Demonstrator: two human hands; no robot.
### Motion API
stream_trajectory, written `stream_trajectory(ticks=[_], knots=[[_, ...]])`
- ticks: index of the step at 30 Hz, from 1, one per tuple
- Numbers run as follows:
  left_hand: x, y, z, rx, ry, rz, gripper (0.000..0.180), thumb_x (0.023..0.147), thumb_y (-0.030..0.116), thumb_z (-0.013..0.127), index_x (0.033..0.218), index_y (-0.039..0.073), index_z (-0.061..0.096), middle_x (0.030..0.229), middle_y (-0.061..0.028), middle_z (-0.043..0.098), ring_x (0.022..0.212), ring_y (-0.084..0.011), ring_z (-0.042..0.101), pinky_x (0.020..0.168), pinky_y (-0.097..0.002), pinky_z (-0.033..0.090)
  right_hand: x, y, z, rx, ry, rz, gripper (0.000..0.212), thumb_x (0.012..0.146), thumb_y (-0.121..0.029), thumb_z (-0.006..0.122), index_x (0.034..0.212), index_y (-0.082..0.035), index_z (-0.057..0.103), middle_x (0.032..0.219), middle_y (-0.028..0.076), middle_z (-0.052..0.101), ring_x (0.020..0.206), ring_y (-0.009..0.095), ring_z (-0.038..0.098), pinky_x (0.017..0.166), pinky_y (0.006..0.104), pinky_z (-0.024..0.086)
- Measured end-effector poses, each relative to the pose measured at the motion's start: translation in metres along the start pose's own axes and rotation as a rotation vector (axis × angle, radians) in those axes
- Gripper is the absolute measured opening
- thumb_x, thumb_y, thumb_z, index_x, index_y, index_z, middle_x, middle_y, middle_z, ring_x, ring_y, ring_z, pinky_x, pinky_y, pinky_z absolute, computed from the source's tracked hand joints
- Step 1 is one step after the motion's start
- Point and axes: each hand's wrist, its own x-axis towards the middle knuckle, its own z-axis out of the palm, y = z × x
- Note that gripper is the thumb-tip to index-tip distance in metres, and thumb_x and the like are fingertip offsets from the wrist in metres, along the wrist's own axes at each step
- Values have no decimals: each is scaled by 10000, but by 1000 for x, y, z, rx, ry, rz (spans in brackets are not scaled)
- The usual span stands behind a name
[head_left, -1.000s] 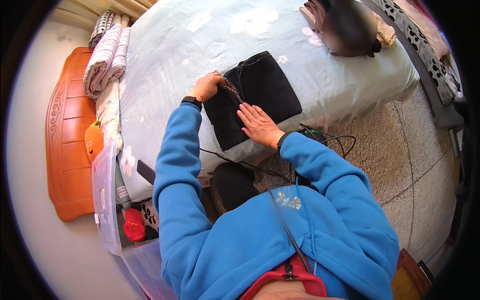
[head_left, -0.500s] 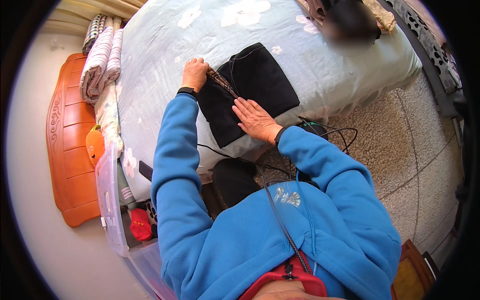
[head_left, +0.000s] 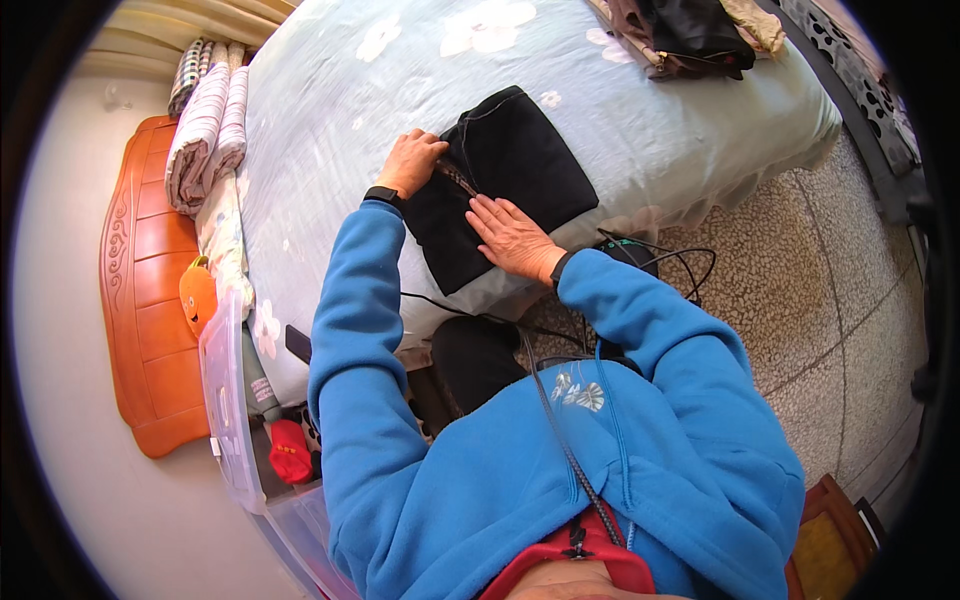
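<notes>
A black garment (head_left: 530, 155), folded into a compact bundle, lies near the front edge of the bed. A strip of brown patterned fabric (head_left: 457, 179) shows between its layers. At the garment's far left edge, my left hand (head_left: 413, 163) is closed, its curled fingers gripping the cloth beside the strip. My right hand (head_left: 510, 238) rests flat on the near part of the garment, fingers stretched out toward the strip's lower end. Cloth under both hands is hidden.
The bed (head_left: 330, 110) has a pale blue floral sheet. Dark clothes (head_left: 690, 40) are piled at its far right. Striped rolled bedding (head_left: 205, 130) sits by the wooden headboard (head_left: 150, 330). Clear plastic bins (head_left: 225, 400) stand at left. Black cables (head_left: 690, 260) hang off the bed's front.
My left hand has moved right, bringing the garment's left edge inward, so less of the patterned strip shows. My right hand stays in place. The dark round shape over the far-right clothes is gone.
</notes>
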Motion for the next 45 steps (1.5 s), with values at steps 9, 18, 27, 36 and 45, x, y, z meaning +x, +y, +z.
stream_trajectory(ticks=[9, 18, 27, 36, 45], knots=[[9, 10, -1, 159, -50, 251, 162, 880, 172, 604, 1000, 112, 694, 958, -31, 661, 1014, -229, 606, 907, -370, 464, 0, -2, -4, 1, 15, 2, 579, 953, -320, 586, 1432, -6, 497, 1534, 175, 447, 1465, 296, 363, 1216, 438, 245], [-2, 7, 4, 176, 103, 459, 183, 871, 165, 596, 1004, 97, 702, 1022, -34, 650, 1033, -217, 600, 959, -350, 457, 0, -4, -7, 7, 28, -5, 569, 942, -316, 603, 1417, -16, 516, 1517, 173, 466, 1458, 290, 374, 1213, 437, 250], [4, 7, 27, -330, -12, 70, 146, 841, 91, 603, 929, 67, 717, 954, -72, 682, 1014, -287, 612, 952, -397, 468, 1, -5, -13, 17, 48, -12, 548, 930, -306, 623, 1392, -21, 545, 1498, 169, 489, 1445, 294, 393, 1204, 441, 267], [15, 2, 24, -317, -198, 93, 171, 835, 191, 685, 932, 59, 733, 993, -94, 663, 1003, -320, 594, 915, -429, 463, 7, 6, -20, 301, 230, -42, 315, 862, -199, 696, 1135, -44, 684, 1270, 145, 645, 1259, 306, 564, 1089, 449, 410], [-2, 0, 16, -460, -130, 203, 198, 825, 211, 748, 959, 65, 748, 997, -95, 649, 1003, -304, 593, 925, -403, 452, 34, 35, -25, 1098, 243, 493, 161, 943, -76, 616, 1030, -18, 739, 932, 104, 751, 858, 186, 719, 798, 298, 561]])
